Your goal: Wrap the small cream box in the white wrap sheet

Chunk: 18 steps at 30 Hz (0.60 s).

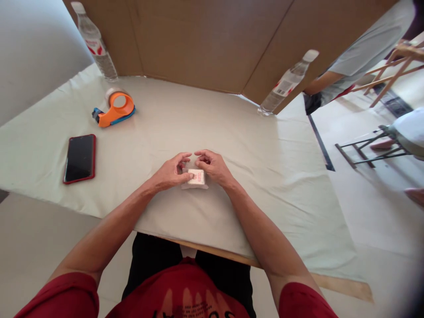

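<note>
On the cloth in front of me lies a small white box (199,176) with red print, sitting on or in clear plastic film (195,187). My left hand (170,171) is closed on its left side, the thumb pressed on the top face and the fingers curled behind. My right hand (215,167) is at the far right corner of the box. Its fingers are bent and apart, with the thumb close to the film's far edge; whether it touches the film I cannot make out.
A red-cased phone (79,159) and an orange tape dispenser (115,108) lie to the left. Water bottles stand at the back left (96,46) and back right (286,84), before a cardboard screen (202,44). Beyond the table's right side are a person (367,53) and a folding stool (371,145).
</note>
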Each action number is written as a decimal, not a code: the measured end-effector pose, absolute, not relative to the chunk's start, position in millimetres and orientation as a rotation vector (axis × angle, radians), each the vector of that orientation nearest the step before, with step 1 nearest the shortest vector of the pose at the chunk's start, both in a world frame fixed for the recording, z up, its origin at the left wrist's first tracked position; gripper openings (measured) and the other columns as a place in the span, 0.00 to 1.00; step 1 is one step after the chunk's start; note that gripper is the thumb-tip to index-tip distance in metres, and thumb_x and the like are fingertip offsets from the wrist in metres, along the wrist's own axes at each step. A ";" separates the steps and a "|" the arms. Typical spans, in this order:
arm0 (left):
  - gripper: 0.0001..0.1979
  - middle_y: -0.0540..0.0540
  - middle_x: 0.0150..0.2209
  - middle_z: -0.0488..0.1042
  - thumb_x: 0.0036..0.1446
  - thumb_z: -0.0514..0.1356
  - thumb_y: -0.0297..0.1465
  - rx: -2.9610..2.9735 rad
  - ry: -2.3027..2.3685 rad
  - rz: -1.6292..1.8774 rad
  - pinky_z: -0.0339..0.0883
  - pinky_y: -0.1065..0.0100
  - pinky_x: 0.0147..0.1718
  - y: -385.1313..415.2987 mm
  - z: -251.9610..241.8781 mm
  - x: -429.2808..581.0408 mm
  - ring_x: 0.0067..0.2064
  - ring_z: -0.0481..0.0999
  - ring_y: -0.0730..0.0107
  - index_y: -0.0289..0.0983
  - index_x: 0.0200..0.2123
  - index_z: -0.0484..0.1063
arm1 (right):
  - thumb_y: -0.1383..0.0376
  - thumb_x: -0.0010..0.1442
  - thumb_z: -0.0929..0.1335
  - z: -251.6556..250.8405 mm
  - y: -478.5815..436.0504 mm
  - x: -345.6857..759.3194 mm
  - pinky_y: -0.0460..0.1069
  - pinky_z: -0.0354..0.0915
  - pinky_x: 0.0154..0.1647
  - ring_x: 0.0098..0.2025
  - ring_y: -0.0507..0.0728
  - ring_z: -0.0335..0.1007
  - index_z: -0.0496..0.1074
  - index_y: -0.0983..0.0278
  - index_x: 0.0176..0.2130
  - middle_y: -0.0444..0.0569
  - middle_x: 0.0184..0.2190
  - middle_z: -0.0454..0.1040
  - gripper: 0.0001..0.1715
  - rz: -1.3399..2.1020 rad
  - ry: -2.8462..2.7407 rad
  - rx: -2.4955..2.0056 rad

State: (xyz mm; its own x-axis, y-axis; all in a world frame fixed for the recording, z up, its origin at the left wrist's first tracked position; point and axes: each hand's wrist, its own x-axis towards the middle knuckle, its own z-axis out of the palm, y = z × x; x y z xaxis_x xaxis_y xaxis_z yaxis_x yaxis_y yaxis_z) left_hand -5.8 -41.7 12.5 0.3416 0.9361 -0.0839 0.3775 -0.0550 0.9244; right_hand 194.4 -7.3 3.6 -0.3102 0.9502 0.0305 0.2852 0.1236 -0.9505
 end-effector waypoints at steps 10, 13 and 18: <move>0.35 0.44 0.45 0.74 0.53 0.65 0.40 1.549 1.095 0.672 0.66 0.70 0.32 -42.6 16.6 -5.7 0.35 0.74 0.71 0.38 0.62 0.63 | 0.58 0.51 0.72 5.1 -12.8 195.8 0.48 0.63 0.34 0.30 0.51 0.66 0.76 0.65 0.42 0.42 0.28 0.73 0.19 1.423 -1.561 -1.109; 0.34 0.44 0.44 0.74 0.52 0.65 0.39 1.524 1.084 0.688 0.67 0.70 0.33 -42.7 17.2 -4.7 0.36 0.75 0.70 0.37 0.61 0.65 | 0.58 0.51 0.72 7.1 -14.8 196.0 0.48 0.63 0.33 0.30 0.51 0.67 0.76 0.64 0.41 0.42 0.28 0.74 0.18 1.434 -1.543 -1.137; 0.32 0.42 0.44 0.76 0.52 0.65 0.37 1.494 1.069 0.690 0.68 0.70 0.33 -42.6 18.0 -4.0 0.38 0.76 0.68 0.37 0.60 0.66 | 0.59 0.52 0.71 12.5 -18.9 195.5 0.48 0.64 0.32 0.29 0.51 0.67 0.75 0.64 0.41 0.42 0.28 0.74 0.17 1.431 -1.552 -1.161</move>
